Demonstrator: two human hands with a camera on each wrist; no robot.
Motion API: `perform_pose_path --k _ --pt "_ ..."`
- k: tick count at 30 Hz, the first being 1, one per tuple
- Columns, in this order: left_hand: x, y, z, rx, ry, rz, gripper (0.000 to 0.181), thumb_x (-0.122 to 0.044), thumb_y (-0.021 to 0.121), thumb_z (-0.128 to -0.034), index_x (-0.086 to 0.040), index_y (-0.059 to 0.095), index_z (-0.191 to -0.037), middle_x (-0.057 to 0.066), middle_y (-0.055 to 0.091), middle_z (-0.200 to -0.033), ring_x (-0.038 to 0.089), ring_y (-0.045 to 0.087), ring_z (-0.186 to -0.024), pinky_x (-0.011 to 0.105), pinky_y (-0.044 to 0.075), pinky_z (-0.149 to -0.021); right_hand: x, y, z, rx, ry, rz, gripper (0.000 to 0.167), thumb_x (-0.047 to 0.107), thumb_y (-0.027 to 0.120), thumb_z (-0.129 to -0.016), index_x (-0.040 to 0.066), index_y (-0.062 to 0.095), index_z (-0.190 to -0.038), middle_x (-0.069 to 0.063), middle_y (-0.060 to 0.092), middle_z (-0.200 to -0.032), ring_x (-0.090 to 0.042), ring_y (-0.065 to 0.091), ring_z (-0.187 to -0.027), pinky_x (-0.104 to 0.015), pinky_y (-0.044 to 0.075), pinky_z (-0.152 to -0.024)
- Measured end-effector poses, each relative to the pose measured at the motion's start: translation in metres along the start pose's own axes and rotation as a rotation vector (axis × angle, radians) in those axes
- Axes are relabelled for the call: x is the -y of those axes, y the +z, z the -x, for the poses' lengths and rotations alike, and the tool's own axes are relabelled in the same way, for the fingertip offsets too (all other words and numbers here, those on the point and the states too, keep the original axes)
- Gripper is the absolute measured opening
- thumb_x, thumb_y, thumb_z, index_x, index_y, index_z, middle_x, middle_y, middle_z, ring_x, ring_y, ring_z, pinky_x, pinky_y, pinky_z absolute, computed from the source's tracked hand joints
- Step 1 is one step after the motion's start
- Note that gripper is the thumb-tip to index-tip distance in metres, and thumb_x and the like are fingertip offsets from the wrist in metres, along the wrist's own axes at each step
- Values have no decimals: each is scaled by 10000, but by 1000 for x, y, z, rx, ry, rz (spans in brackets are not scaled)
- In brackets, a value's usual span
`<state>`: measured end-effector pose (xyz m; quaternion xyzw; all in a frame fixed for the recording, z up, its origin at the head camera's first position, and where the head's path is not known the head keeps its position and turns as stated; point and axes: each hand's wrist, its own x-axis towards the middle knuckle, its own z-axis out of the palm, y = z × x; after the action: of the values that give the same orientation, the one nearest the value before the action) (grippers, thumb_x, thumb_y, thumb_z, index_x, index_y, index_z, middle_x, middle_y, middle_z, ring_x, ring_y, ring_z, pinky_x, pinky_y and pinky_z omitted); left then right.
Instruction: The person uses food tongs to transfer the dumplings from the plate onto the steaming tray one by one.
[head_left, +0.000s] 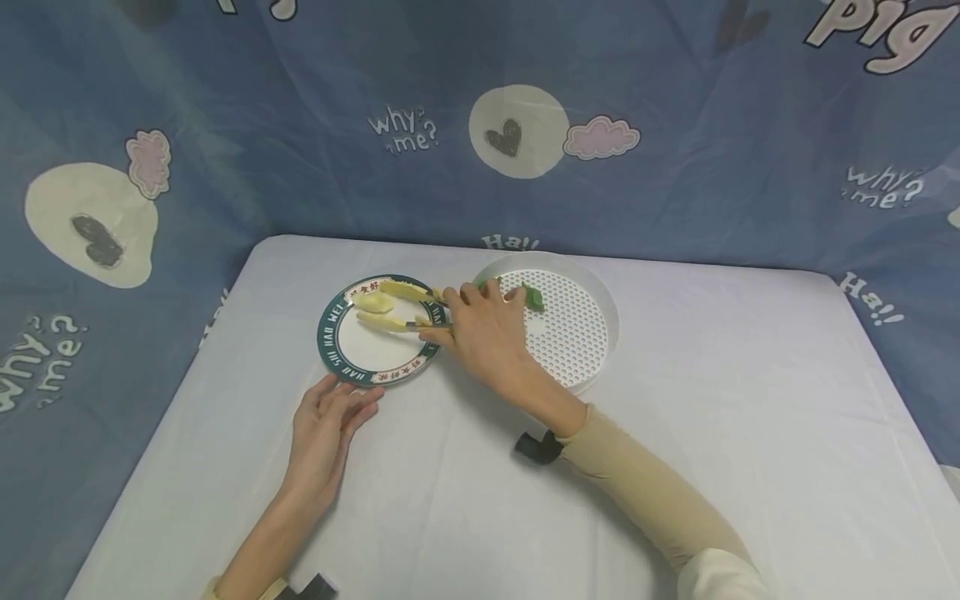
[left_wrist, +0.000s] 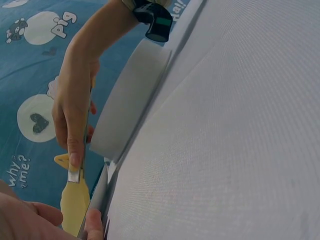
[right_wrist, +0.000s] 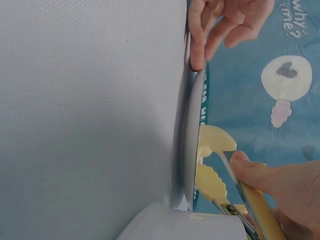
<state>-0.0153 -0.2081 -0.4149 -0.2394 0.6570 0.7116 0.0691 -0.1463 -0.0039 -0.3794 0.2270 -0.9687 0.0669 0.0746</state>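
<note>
My right hand point(head_left: 487, 333) grips a pair of tongs point(head_left: 405, 327) with metal arms and yellow scalloped tips, spread over the plate. Between the tips lies a pale yellow piece point(head_left: 372, 302), its kind unclear; I cannot tell whether the tongs touch it. The round plate point(head_left: 360, 367) is white with a green lettered rim. At its near edge, my left hand point(head_left: 322, 429) touches the rim with its fingertips, fingers loosely bent. In the right wrist view, left fingertips point(right_wrist: 198, 59) meet the rim. The tongs' yellow tip point(left_wrist: 75, 207) also shows in the left wrist view.
Right of the plate stands a round white perforated tray point(head_left: 577, 342) with a raised wall, partly behind my right hand and forearm. Some green pieces point(head_left: 533, 298) lie in it. A white cloth point(head_left: 712, 400) covers the table, and a blue printed curtain point(head_left: 337, 192) hangs behind.
</note>
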Motion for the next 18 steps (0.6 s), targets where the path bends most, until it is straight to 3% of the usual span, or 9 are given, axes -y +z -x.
perform_pose_path --k 8,18 --pt "1 0 0 0 4 -2 780 -106 415 -1122 -101 -74 -1730 156 171 -1789 -63 658 -1193 130 567 -1153 1 4 -1 -37 20 -2 622 698 631 -975 261 676 -1416 -28 761 -1199 -315 623 -1149 -595 541 -954" --pt "0 0 0 -2 -4 1 782 -112 414 -1123 -100 -80 -1729 160 168 -1789 -59 660 -1190 133 568 -1155 0 7 -2 -20 31 11 630 720 583 -980 284 671 -1426 -22 759 -1220 -321 634 -1201 -629 566 -943"
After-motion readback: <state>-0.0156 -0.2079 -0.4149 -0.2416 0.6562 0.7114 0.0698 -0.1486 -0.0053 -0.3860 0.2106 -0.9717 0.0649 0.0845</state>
